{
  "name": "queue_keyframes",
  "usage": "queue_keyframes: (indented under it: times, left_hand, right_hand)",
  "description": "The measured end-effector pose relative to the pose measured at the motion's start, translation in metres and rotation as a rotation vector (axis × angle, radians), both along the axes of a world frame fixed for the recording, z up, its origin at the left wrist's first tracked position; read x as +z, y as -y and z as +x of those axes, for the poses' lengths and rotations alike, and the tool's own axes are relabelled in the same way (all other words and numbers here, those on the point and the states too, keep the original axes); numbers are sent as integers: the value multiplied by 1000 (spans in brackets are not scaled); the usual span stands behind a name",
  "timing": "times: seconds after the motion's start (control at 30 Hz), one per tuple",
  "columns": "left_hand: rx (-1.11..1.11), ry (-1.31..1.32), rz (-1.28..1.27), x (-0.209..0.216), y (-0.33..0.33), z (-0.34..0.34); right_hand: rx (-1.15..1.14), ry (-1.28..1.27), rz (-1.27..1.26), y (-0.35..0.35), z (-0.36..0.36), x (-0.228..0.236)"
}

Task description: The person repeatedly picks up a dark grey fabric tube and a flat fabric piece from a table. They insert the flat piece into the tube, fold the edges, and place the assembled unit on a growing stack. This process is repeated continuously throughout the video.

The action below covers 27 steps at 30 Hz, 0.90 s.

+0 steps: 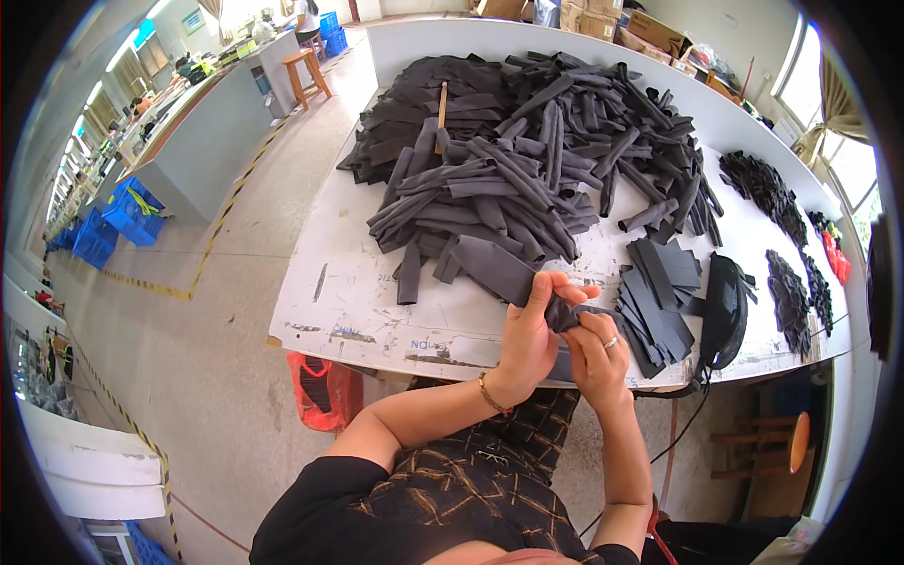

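My left hand (532,330) and my right hand (599,353) meet at the table's near edge. Between them is the bunched end of a dark grey fabric strip (496,267), which looks like a flat tube. The left thumb and fingers close around it while some fingertips stretch outward. My right fingers pinch the end. From my left hand the strip runs back to a heap of rolled grey fabric tubes (471,193). To the right of my hands lies a fanned stack of flat dark grey pieces (659,301). My fingers hide part of the held end.
A black mesh-like object (723,311) with a cable sits right of the stack. Black bundles (763,188) lie farther right on the white table (330,273). A wooden stick (442,115) rests on the heap. A red bag (323,391) stands below the table's left edge.
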<state>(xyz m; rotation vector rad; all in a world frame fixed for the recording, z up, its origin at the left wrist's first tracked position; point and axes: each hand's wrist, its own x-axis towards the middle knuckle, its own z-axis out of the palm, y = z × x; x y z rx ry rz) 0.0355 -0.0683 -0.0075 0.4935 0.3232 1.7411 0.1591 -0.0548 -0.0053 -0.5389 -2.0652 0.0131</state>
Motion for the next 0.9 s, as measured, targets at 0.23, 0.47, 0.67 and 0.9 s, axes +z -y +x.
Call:
queue_keyframes:
  times: [0.23, 0.47, 0.67, 0.9]
  left_hand:
    - [-28, 55, 5, -5, 4, 1]
    - [-87, 47, -40, -8, 1, -4]
    - [-71, -112, 13, 0, -5, -12]
    - [76, -168, 233, 0, -29, -61]
  right_hand:
    - [30, 36, -30, 2, -3, 3]
    - [3, 63, -95, 2, -7, 6]
    - [-121, -416, -927, 16, -27, 4]
    - [-88, -949, -832, 20, 6, 8]
